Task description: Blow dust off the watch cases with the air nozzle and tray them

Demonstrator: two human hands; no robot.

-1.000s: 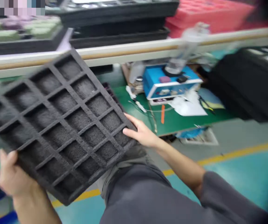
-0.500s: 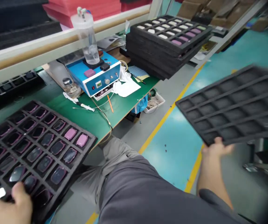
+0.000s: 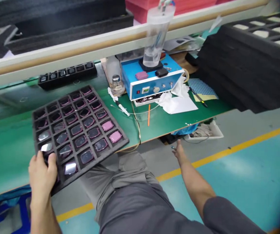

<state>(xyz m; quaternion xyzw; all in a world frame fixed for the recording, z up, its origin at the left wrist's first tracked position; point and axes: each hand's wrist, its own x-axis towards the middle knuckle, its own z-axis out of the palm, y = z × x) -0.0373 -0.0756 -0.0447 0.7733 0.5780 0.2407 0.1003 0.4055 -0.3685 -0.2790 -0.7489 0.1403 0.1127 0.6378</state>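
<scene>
My left hand (image 3: 42, 170) grips the near left edge of a black foam tray (image 3: 127, 140), its fingers and thumb lying over the rim and nearby pockets. The tray rests on the green bench at a slant, its near corner overhanging the edge. Most of its pockets hold dark, glassy rectangular pieces with purple frames (image 3: 86, 156). Two pockets at the right hold pink-purple cases (image 3: 115, 136), face down or solid, I cannot tell which. My right hand (image 3: 179, 151) is in the air in front of the bench edge, empty, fingers stretched out.
A blue control box (image 3: 154, 81) with a clear cylinder (image 3: 155, 39) stands at the back. Beside it are a glass jar (image 3: 117, 85), a syringe (image 3: 122, 108) and an orange stick (image 3: 149, 115). Stacked black trays (image 3: 242, 68) rise at right. A white bin (image 3: 214, 130) sits below.
My right hand has let go of the empty black tray, which is out of view, and has swung toward the bench. The filled tray now lies further onto the bench. The view has turned left.
</scene>
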